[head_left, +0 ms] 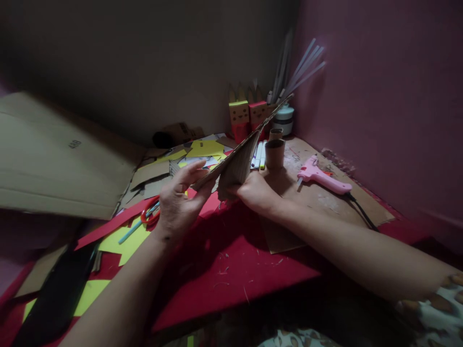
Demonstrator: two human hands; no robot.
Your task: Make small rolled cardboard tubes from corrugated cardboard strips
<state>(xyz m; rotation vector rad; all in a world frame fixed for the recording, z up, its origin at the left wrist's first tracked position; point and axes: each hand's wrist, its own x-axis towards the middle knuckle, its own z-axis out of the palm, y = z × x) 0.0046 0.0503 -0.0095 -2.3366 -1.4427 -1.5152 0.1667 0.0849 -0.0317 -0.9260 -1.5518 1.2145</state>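
A piece of brown cardboard (239,161) is held up, tilted, above the red-covered table (231,270), its long edge rising to the upper right. My left hand (184,197) grips its lower left edge, thumb in front and fingers behind. Closed on a folded or torn flap at the lower middle of the sheet is my right hand (255,193). The fingertips of that hand are partly hidden by the board. Just beside my left hand lie red-handled scissors (146,214) and a light blue pen-like stick (129,232).
A pink glue gun (321,176) with a black cord rests on a cardboard mat (329,205) at right. Cardboard tubes (275,154), markers (259,156) and decorated boxes (239,118) stand behind. Yellow paper (205,148) and scraps cover the left. A large carton (61,154) stands far left.
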